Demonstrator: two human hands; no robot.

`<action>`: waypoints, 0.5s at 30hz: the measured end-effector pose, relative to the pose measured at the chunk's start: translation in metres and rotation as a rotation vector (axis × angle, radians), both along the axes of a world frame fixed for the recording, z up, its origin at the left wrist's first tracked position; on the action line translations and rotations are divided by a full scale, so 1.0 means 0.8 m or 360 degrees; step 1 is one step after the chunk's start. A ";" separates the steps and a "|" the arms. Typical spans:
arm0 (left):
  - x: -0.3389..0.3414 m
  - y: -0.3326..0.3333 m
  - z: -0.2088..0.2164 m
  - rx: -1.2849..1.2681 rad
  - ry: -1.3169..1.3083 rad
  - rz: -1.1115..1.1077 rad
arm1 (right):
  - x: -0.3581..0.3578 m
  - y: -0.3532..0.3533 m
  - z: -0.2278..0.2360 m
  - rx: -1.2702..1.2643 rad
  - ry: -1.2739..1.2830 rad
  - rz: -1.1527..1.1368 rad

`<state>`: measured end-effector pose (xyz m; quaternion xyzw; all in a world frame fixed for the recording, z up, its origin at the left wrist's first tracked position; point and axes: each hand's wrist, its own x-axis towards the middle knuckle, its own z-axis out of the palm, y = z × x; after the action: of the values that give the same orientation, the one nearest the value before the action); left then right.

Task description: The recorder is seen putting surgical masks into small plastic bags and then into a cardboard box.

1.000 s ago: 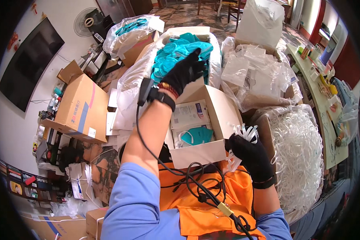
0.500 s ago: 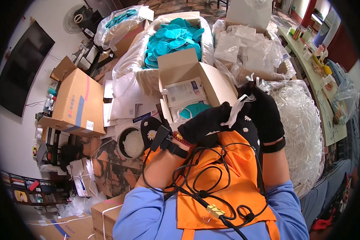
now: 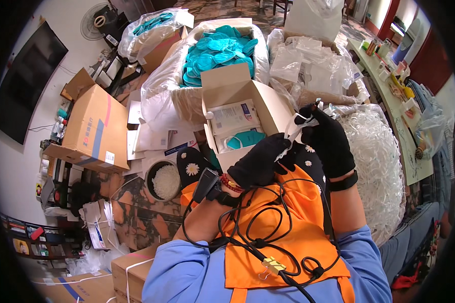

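Note:
My left hand (image 3: 260,160), in a black glove, is closed on one end of some white straps (image 3: 292,130) above my lap. My right hand (image 3: 330,143), also black-gloved, pinches the other end, higher up and to the right. The straps stretch between the two hands. Just beyond them stands an open cardboard box (image 3: 275,103) with white flat packets (image 3: 234,117) and a teal face mask (image 3: 245,140) inside. To the right of my right hand a large heap of white straps (image 3: 371,166) fills a lined container.
Ahead, a plastic-lined box (image 3: 263,55) holds many teal masks (image 3: 220,53). Beside it is a box of clear plastic bags (image 3: 318,68). A bowl of white bits (image 3: 165,182) and a brown carton (image 3: 98,131) stand to the left. Black cables (image 3: 258,222) hang over my orange apron (image 3: 298,217).
My left hand has drawn back left and down, and my right hand has moved slightly lower and left. The white straps between them have shifted a little up and left.

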<state>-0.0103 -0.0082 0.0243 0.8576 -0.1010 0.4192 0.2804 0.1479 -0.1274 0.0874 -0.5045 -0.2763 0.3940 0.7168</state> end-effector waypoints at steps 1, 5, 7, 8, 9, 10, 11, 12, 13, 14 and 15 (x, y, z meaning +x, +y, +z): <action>-0.005 -0.002 0.014 -0.0205 0.0178 -0.0140 | -0.001 -0.003 0.002 0.0008 -0.0030 0.0040; -0.015 -0.015 0.061 -0.1117 0.0787 -0.0545 | 0.008 -0.011 0.002 0.0073 0.0088 0.0242; -0.016 -0.018 0.065 -0.1690 0.0996 -0.0603 | 0.005 -0.007 0.004 0.0044 0.0049 0.0169; -0.017 -0.019 0.069 -0.1886 0.1057 -0.0608 | -0.003 -0.003 0.007 -0.0007 -0.0082 0.0028; -0.017 -0.020 0.073 -0.2085 0.1109 -0.0608 | -0.007 -0.002 0.009 -0.0027 -0.0136 -0.0050; -0.016 -0.022 0.077 -0.2223 0.1158 -0.0586 | -0.011 -0.001 0.012 -0.0049 -0.0189 -0.0129; -0.014 -0.023 0.077 -0.2313 0.1190 -0.0555 | -0.013 -0.001 0.012 -0.0038 -0.0163 -0.0143; -0.013 -0.023 0.074 -0.2365 0.1222 -0.0510 | -0.011 -0.002 0.010 -0.0017 -0.0179 -0.0095; -0.011 -0.021 0.063 -0.2301 0.1206 -0.0519 | -0.010 -0.004 0.009 0.0004 -0.0195 -0.0047; -0.009 -0.018 0.052 -0.2237 0.1188 -0.0527 | -0.001 -0.008 0.001 0.0034 -0.0249 0.0063; -0.007 -0.017 0.047 -0.2171 0.1175 -0.0539 | 0.002 -0.010 -0.001 0.0029 -0.0225 0.0112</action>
<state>-0.0163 -0.0216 0.0616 0.5532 0.1485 0.0289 0.8192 0.1493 -0.1352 0.0869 -0.5145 -0.3473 0.3799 0.6858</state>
